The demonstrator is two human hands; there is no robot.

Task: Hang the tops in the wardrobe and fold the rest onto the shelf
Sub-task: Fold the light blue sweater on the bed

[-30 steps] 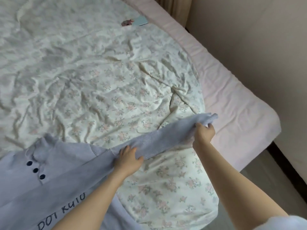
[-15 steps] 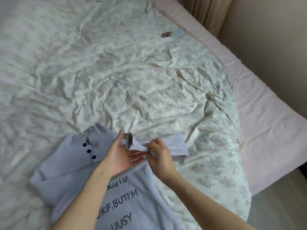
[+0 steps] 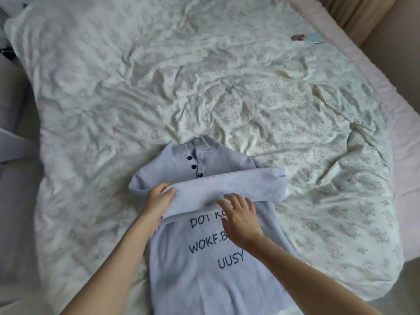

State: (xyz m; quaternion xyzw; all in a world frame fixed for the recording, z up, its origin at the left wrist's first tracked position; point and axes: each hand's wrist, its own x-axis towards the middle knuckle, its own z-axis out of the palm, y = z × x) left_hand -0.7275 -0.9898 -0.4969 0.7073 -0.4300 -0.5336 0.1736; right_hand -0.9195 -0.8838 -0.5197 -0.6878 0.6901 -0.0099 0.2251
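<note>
- Head view: the pale blue top (image 3: 211, 264) lies face up on the floral bedsheet (image 3: 250, 105), collar away from the person, with its sleeve (image 3: 227, 185) folded across the chest just under the three dark buttons (image 3: 194, 166).
- The left hand (image 3: 159, 197) grasps the cuff end of that sleeve, fingers curled over it; the right hand (image 3: 241, 214) lies released, fingers spread flat on the sleeve's lower edge over the printed lettering.
- The knit looks soft and springy, so once the flat hand lifts the sleeve may slide back off the chest and undo the fold.
- The sleeve's bend at the right shoulder sticks out past the body; left so, it could bunch into a lopsided bundle.
- The sheet is heavily rumpled, and creases beneath may press into the top.
- The other sleeve seems tucked under near the left hand, though motion blur leaves that unsure.
- A small pink and blue item (image 3: 309, 37) lies well apart near the bed's far edge, no hazard.
</note>
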